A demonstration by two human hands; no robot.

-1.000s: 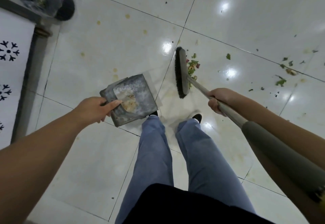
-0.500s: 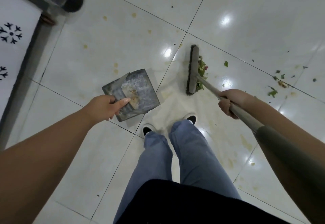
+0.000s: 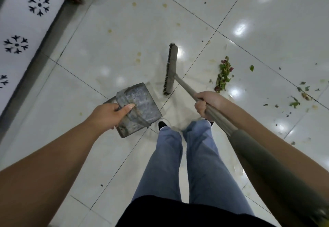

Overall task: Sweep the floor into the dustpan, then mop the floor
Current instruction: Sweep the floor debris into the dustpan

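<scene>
1. My left hand (image 3: 108, 114) is left of centre in the frame, its fingers (image 3: 127, 107) curled round the handle strap of the grey metal dustpan (image 3: 137, 109), thumb laid across the top.
2. The dustpan sits at centre frame, just in front of my left shoe (image 3: 162, 124); whether it touches the floor (image 3: 106, 48) I cannot tell.
3. My right hand (image 3: 206, 104) is right of centre, fingers wrapped tight round the broom handle (image 3: 187, 88).
4. The broom head (image 3: 170, 69) stands above centre, bristles on its left side, between the dustpan and the debris.
5. A pile of green and reddish scraps (image 3: 223, 75) lies on the white tiles to the right of the broom head, apart from it; smaller bits (image 3: 294, 103) are scattered toward the right edge.
6. Yellowish stains (image 3: 138, 56) dot the tiles in the upper middle.
7. A white panel with black snowflake patterns (image 3: 26, 21) fills the upper left.
</scene>
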